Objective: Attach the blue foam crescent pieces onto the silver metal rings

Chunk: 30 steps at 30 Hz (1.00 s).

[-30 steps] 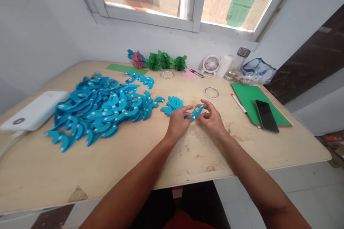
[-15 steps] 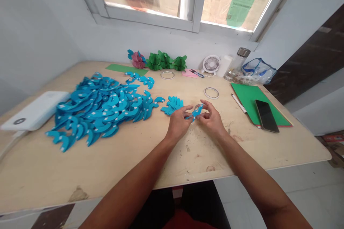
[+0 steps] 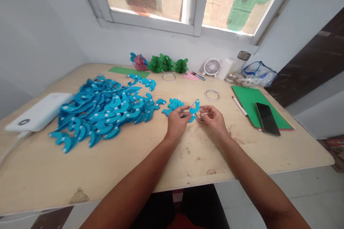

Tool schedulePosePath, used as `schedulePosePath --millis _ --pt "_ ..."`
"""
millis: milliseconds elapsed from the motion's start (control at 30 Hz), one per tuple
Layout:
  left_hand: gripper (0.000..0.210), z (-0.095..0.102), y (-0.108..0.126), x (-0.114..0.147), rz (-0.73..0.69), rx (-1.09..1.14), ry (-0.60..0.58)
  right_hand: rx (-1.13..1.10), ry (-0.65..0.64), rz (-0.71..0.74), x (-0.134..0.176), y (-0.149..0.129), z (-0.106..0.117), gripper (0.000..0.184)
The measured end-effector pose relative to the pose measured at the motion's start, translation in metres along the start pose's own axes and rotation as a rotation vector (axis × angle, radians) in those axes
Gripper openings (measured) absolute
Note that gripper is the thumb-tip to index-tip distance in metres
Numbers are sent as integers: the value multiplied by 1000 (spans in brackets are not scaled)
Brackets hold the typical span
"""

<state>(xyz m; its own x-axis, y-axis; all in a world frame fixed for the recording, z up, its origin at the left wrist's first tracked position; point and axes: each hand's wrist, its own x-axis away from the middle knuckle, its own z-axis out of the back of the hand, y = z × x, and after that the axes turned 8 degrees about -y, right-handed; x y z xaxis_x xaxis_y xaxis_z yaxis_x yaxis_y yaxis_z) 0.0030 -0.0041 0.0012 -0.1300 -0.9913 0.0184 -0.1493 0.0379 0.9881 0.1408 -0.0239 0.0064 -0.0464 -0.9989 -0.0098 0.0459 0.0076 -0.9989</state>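
Between the fingertips of my left hand (image 3: 177, 121) is a curved blue paper cutout (image 3: 195, 106), held upright above the table. My right hand (image 3: 214, 118) pinches a thin roll of tape (image 3: 197, 114) just right of the cutout; fingers cover much of the roll. Behind my left hand lies a small fanned group of blue cutouts (image 3: 174, 104). Farther left spreads a large heap of similar blue cutouts (image 3: 107, 105), many with small white patches on them.
Two more tape rolls, one near the fan (image 3: 212, 67) and one farther left (image 3: 168, 77), lie on the wooden table (image 3: 129, 164). A power bank (image 3: 40, 111) is at left; a phone (image 3: 267, 118), green sheets (image 3: 244, 103) and pen (image 3: 239, 106) at right. Paper figures (image 3: 165, 63) line the wall.
My right hand has drawn slightly right, away from the blue cutout, with the tape roll. The cutout now stands more upright in my left hand. The view has shifted a little.
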Motion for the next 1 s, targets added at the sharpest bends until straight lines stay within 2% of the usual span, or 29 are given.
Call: schedulePosePath --millis 133,300,433,600,1000 --pt "36 -2 0 1 6 110 26 48 -86 4 -2 9 0 27" --pt "31 -4 4 3 16 151 64 123 -112 66 -1 10 0 18" --pt "26 -5 5 5 -12 183 44 174 -137 87 1 5 0 14" --pt "24 -7 3 5 -22 174 34 184 -169 86 2 3 -2 18" --pt "21 -9 1 7 -81 60 -16 165 -137 67 0 6 -1 25"
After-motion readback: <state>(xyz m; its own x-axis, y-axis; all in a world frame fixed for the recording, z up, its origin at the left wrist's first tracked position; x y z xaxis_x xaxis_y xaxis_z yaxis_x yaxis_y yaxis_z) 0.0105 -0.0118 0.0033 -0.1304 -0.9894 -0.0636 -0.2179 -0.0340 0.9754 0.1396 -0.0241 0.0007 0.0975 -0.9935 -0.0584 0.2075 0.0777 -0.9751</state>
